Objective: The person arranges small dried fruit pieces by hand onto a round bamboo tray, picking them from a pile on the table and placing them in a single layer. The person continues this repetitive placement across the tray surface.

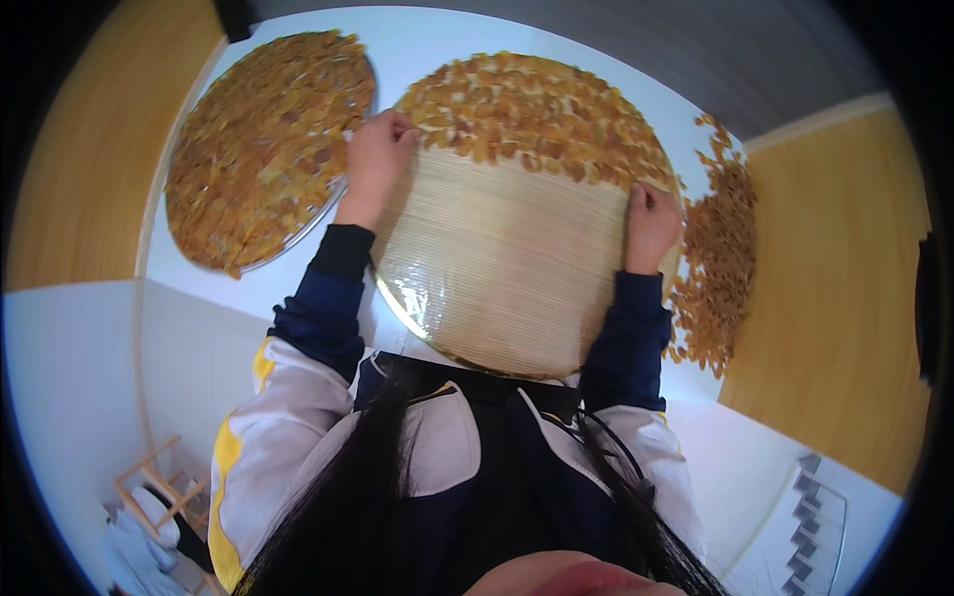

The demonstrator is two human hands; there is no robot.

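Observation:
In front of me a large round tray (pixel 514 268) with a fine-ribbed, straw-coloured surface and a shiny gold rim reaches almost to my waist. Overlapping amber-brown flakes (pixel 522 104) cover its far part in rows; its near part is bare. At the tray's left side is my left hand (pixel 384 153), thumb and fingers brought together beside the lowest flakes. My right hand (pixel 654 223) is curled over the right side, its fingertips close to the end of the flake rows. Whether either hand pinches a small flake is too small to tell.
Left of my hand, a round metal tray (pixel 268 156) is covered with similar flakes. A loose heap of brown pieces (pixel 719 261) lies along the right side of the white tabletop (pixel 406 30). Wooden panels (pixel 820 298) flank the table. A wooden rack (pixel 160 484) stands at lower left.

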